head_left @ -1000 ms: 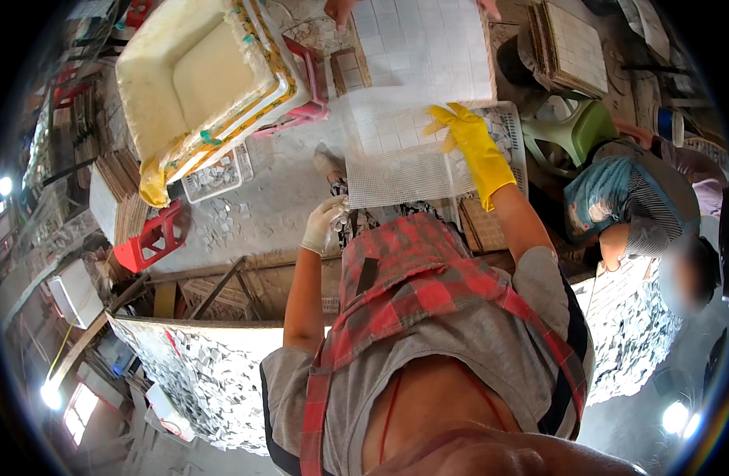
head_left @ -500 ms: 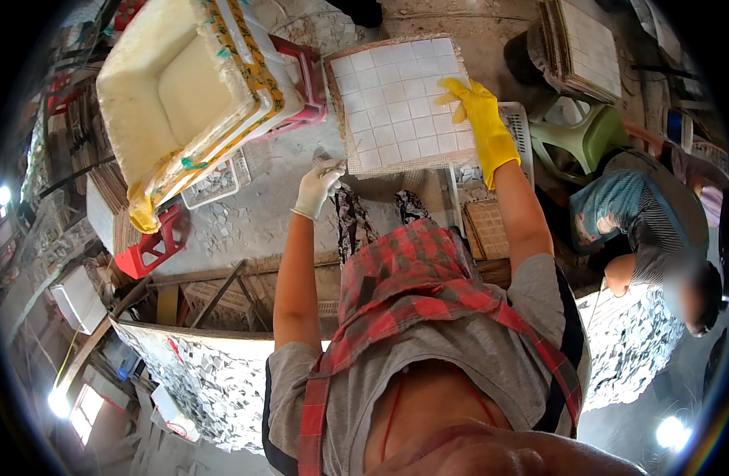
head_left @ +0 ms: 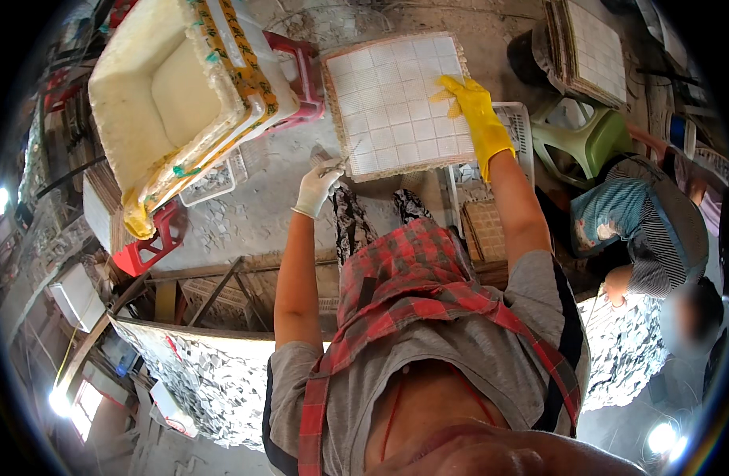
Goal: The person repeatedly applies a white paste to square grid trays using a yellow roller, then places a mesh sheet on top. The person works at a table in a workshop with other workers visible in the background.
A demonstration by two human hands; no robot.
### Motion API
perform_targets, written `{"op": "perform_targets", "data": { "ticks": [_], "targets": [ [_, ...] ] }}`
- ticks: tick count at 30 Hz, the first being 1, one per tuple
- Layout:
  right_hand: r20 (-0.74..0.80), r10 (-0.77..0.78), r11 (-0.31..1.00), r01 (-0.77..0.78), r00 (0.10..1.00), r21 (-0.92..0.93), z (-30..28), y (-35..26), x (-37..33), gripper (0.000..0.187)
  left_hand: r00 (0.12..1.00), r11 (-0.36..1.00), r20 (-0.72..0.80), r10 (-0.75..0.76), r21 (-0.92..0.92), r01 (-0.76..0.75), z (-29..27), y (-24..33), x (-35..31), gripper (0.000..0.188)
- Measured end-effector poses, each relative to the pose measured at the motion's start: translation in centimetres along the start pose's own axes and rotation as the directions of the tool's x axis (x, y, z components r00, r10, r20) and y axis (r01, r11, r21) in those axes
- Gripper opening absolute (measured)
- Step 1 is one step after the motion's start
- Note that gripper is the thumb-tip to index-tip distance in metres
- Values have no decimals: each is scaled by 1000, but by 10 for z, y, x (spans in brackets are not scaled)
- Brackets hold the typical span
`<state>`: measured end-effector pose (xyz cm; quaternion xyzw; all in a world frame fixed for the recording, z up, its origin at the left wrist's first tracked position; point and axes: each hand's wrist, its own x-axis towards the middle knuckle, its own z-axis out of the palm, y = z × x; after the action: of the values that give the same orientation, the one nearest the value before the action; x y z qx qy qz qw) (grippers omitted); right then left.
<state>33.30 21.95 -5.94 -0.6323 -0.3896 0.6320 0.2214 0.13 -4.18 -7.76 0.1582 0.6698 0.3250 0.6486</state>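
A square sheet of white tiles (head_left: 396,107) lies in front of me on a board, with a fine mesh over the tiles and a ragged mesh fringe at its edges. My right hand (head_left: 477,111), in a yellow rubber glove, rests on the sheet's right side, fingers stretched out and slightly blurred. Beside the near left corner is my left hand (head_left: 321,186) in a white glove. Its fingers are bent together at that corner; whatever they pinch is too small to make out.
A big foam box (head_left: 174,87) bound with yellow tape stands at left, near a red stool (head_left: 150,242). White plastic baskets (head_left: 514,119) flank the sheet. Right of it are a green stool (head_left: 583,143), stacked tile boards (head_left: 590,51) and a bent-over co-worker (head_left: 646,206). Shiny fragments (head_left: 214,381) cover a surface behind me.
The mesh covers the tiles more evenly now, and less of it hangs past the near edge. Both hands stay in nearly the same places.
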Motion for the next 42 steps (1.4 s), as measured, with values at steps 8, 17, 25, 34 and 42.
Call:
{"op": "perform_targets", "data": {
  "ticks": [8, 17, 25, 34, 42],
  "targets": [
    [3, -16, 1000, 16, 1000, 16, 2, 0, -4, 35, 999, 1000, -31, -23, 12, 24, 5, -16, 6, 33],
    [34, -7, 997, 10, 999, -73, -4, 22, 7, 36, 991, 977, -106, -76, -204, 53, 22, -29, -10, 33],
    [23, -89, 996, 89, 996, -2, 1, 34, 16, 35, 785, 422, -75, 614, 872, -247, 67, -20, -55, 33],
    [38, -127, 992, 126, 991, 29, -11, 45, 32, 36, 876, 341, -44, 480, 930, -140, 71, -16, -53, 35],
    [-120, -119, 835, 34, 986, -550, -22, 20, 37, 69, 824, 381, -23, 566, 893, -238, 67, -26, -48, 32]
  ]
}}
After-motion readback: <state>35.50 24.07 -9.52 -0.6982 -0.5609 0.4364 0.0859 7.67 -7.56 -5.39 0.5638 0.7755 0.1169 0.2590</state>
